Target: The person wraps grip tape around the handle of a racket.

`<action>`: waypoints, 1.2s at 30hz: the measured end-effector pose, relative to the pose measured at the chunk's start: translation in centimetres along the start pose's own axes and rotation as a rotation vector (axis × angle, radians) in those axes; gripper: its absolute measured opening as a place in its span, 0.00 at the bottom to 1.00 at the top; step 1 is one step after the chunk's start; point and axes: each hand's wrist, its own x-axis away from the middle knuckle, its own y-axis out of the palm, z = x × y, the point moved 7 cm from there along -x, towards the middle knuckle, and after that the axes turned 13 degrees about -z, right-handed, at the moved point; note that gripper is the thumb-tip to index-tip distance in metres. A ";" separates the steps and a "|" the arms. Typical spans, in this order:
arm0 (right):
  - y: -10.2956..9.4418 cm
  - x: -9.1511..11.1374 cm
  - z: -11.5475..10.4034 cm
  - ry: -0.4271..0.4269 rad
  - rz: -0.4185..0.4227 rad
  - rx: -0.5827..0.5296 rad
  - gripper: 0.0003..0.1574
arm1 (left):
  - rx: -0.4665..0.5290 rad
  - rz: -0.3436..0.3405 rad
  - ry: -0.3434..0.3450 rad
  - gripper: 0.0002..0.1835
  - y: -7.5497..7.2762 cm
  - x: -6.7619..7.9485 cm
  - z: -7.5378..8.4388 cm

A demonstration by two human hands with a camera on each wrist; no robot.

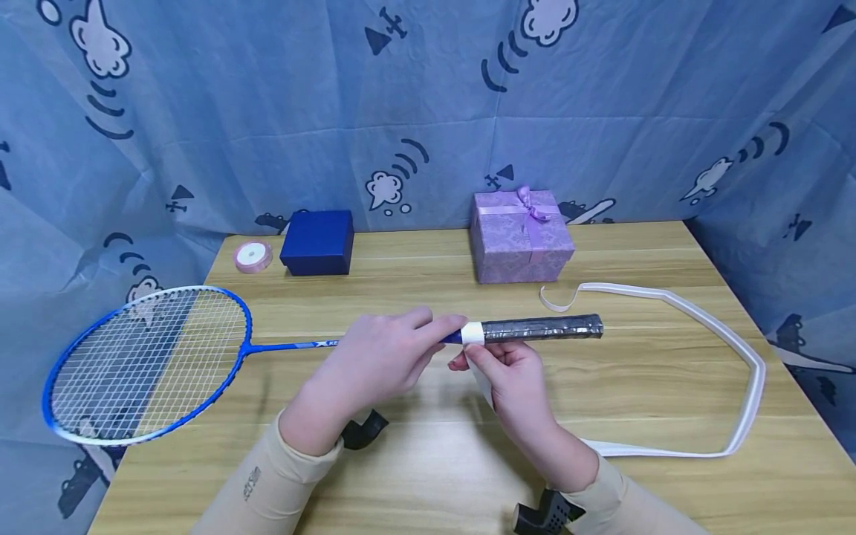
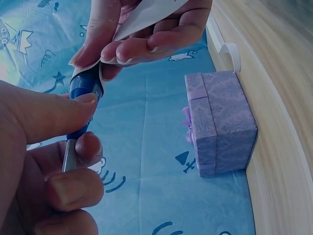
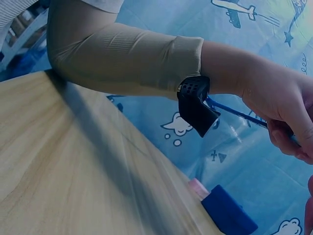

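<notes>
Left fingers (image 1: pixel 443 325) curl snugly round the racket (image 1: pixel 284 346), up above the worktop (image 1: pixel 669 386) — likely light, stiff, best steadied by its cone (image 2: pixel 84 84). Right fingers (image 1: pixel 486 362) pinch the white tape (image 1: pixel 472 333) — soft-looking, probably easily creased.

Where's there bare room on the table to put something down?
Try the bare table between the blue box and the purple box, or inside the curve of the white strip. The middle is crowded: the left hand grips the racket, and the right hand pinches the strip.
</notes>
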 end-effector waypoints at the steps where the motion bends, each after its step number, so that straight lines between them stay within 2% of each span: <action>1: 0.0 0.0 0.0 -0.004 0.003 -0.002 0.08 | 0.000 -0.001 -0.001 0.23 0.0 0.0 0.0; 8: -0.1 0.1 -0.1 -0.009 0.023 -0.017 0.08 | 0.010 0.002 -0.007 0.22 0.1 -0.1 0.2; 18: 0.3 0.1 -0.1 0.004 0.006 -0.038 0.09 | -0.024 0.098 -0.045 0.11 0.0 -0.3 0.6; 23: 0.4 0.2 -0.2 -0.011 0.007 -0.066 0.10 | -0.057 0.101 -0.051 0.10 0.1 -0.4 0.8; 36: 0.5 0.3 -0.4 -0.024 0.018 -0.046 0.09 | -0.093 0.091 -0.071 0.11 0.1 -0.4 0.7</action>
